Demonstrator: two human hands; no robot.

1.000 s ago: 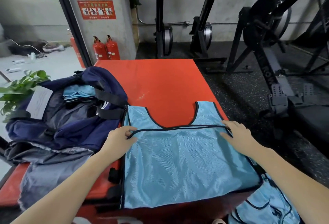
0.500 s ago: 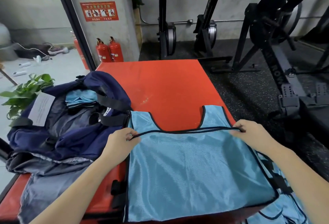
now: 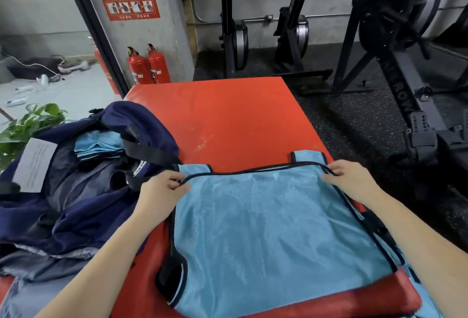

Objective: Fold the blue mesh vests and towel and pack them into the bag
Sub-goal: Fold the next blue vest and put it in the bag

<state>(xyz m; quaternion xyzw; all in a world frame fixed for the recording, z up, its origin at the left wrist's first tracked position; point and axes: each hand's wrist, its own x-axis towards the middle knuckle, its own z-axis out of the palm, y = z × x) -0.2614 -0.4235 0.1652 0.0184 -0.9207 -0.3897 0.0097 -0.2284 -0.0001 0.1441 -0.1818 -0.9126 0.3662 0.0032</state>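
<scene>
A light blue mesh vest (image 3: 266,219) with dark trim lies on the red padded box (image 3: 228,117), its lower half folded up over the shoulder straps. My left hand (image 3: 162,188) pinches the folded edge at its left corner. At the right corner my right hand (image 3: 347,178) grips the same edge. An open navy bag (image 3: 88,191) sits to the left, with folded blue vests (image 3: 98,147) stacked inside it. More blue mesh fabric (image 3: 428,300) hangs off the box at the lower right.
Rowing machines (image 3: 395,47) stand on the black rubber floor to the right and behind the box. Two red fire extinguishers (image 3: 147,66) stand by the concrete pillar. A green plant (image 3: 27,125) is at the left beyond the bag.
Both hands have carried the vest's folded edge farther up, so it now covers most of the shoulder straps. The view has dipped and moved closer.
</scene>
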